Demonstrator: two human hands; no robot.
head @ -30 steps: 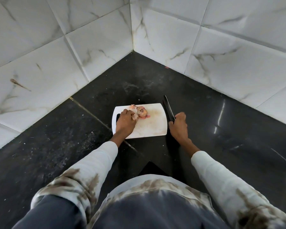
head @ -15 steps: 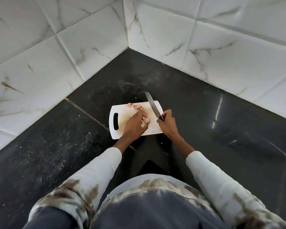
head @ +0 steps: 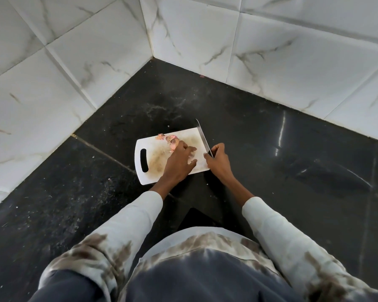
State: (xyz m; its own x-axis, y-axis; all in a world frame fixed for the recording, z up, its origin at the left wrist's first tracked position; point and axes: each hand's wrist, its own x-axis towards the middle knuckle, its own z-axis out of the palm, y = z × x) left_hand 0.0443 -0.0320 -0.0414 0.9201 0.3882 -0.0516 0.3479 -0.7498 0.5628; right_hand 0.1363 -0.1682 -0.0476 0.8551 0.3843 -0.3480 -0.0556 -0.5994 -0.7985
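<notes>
A white cutting board [head: 148, 175] with a slot handle at its left end lies on the black counter [head: 74, 192]. Pinkish pieces of raw meat [head: 171, 139] sit near the board's far edge. My left hand [head: 179, 162] lies over the board with its fingers spread and fairly straight, just beside the meat; whether it touches the meat I cannot tell. My right hand [head: 218, 161] grips the handle of a knife [head: 202, 135] at the board's right edge, the blade pointing away from me.
White marble-look tiled walls [head: 205, 40] meet in a corner behind the board. The counter is dusty and speckled on the left, glossy on the right. My stained pale sleeves and dark lap fill the bottom of the view.
My right hand brought the knife from the counter over to the board's right edge. My left hand let go of the meat and spread its fingers over the board.
</notes>
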